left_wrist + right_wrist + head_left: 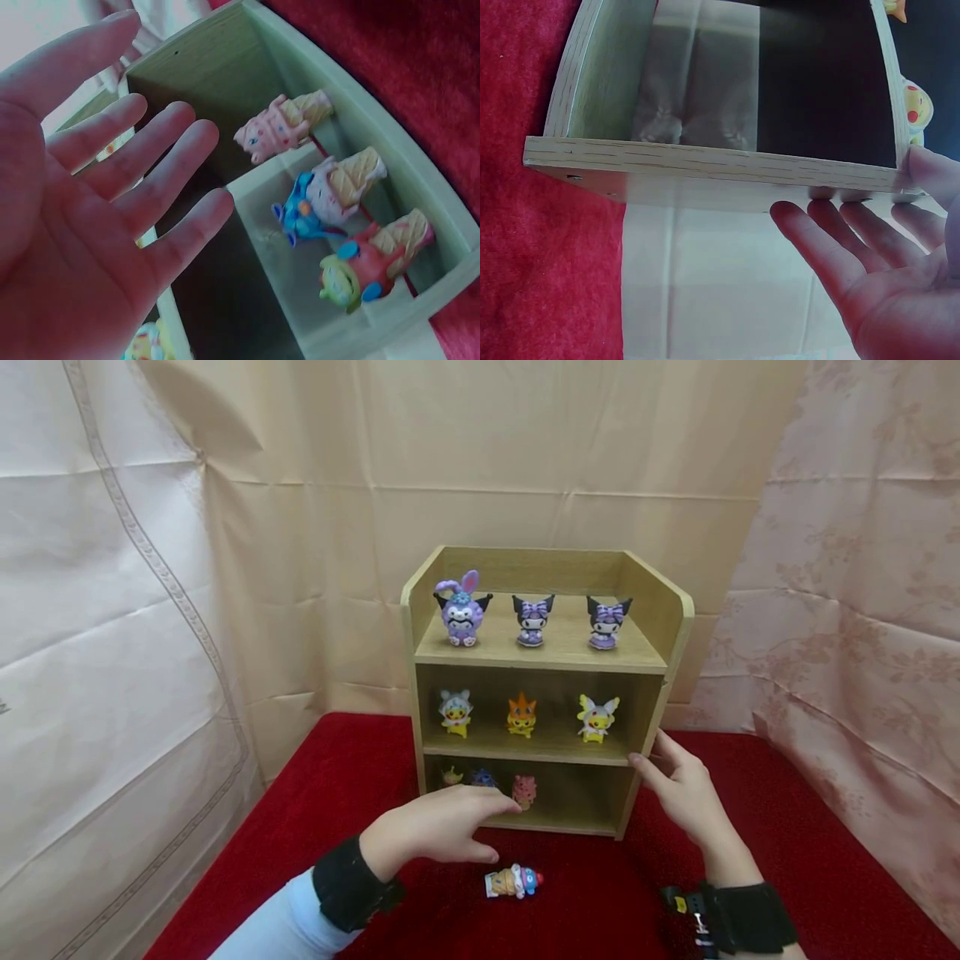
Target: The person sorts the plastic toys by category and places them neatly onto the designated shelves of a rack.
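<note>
My left hand (438, 823) hovers before the lowest level of a wooden display shelf (540, 666), fingers extended, holding nothing. Just below it, an ice-cream-cone figurine (514, 882) with a blue and red head lies on its side on the red cloth. On the bottom level stand a pink cone figurine (274, 135), a blue one (304, 210) and a red-and-green one (364, 274); the head view partly hides these behind my left hand. My right hand (686, 789) rests against the shelf's right side, thumb at the front edge, fingers fairly straight along the outer panel.
Three purple-and-black figurines (532, 621) stand on the top level. The middle level carries three yellow figurines in costumes, one with an orange hood (522, 716). A red cloth (345, 777) covers the table, and beige curtains (315, 568) hang behind.
</note>
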A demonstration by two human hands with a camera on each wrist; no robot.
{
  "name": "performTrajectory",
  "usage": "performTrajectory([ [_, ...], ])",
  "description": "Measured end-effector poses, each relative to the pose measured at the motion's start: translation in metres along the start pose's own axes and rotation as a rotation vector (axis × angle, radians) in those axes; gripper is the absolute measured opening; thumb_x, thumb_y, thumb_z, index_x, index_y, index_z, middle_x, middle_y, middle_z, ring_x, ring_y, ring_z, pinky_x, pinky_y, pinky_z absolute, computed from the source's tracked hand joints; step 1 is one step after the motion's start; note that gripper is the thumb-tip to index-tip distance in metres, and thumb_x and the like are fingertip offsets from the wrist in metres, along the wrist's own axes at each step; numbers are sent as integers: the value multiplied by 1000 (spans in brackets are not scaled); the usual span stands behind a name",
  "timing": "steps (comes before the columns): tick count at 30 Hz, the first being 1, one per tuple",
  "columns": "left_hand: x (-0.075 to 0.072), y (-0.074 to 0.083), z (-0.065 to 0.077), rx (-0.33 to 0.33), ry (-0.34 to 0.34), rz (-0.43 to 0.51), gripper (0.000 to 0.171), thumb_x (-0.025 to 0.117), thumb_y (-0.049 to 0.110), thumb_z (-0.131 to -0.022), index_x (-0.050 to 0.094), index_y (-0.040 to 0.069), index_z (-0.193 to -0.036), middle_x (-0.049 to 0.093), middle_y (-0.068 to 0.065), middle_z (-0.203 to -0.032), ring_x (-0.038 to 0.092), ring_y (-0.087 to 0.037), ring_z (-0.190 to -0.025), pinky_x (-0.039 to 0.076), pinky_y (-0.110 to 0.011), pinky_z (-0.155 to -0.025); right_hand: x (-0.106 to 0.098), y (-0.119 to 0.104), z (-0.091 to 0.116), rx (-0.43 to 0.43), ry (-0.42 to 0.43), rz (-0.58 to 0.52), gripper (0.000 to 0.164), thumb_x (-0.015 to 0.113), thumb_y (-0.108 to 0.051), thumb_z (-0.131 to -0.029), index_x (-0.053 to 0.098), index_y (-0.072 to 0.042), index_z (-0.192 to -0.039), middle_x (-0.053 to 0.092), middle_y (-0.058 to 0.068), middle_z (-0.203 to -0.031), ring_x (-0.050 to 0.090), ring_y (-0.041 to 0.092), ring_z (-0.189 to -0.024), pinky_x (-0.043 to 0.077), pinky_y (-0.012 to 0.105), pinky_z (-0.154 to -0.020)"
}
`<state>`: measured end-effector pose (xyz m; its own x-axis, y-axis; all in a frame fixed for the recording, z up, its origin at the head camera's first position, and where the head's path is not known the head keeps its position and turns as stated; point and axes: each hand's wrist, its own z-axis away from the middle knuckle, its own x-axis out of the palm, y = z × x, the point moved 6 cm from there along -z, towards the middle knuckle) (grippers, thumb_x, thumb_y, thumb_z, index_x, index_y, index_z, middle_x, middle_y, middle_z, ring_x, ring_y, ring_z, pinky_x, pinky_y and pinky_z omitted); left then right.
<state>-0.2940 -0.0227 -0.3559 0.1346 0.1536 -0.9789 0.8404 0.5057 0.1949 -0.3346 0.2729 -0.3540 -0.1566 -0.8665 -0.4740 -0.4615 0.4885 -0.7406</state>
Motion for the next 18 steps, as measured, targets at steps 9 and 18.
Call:
performTrajectory([
  [9, 21, 1, -15, -26, -77, 26, 51, 74, 27, -85, 55, 18, -132, 55, 5, -129, 46, -4, -115, 45, -27, -92, 0, 2, 0, -7, -5, -7, 60, 58, -25, -97, 30, -20, -150, 45, 20, -138, 55, 31, -109, 55, 33, -73],
  [18, 42, 0, -27, -18, -146, 54, 51, 74, 25, -85, 56, 17, -131, 55, 7, -128, 48, -4, -113, 46, -26, -89, 0, 2, -1, -8, -3, 8, 60, 58, -26, -97, 30, -21, -150, 45, 17, -139, 55, 29, -109, 55, 33, -74],
])
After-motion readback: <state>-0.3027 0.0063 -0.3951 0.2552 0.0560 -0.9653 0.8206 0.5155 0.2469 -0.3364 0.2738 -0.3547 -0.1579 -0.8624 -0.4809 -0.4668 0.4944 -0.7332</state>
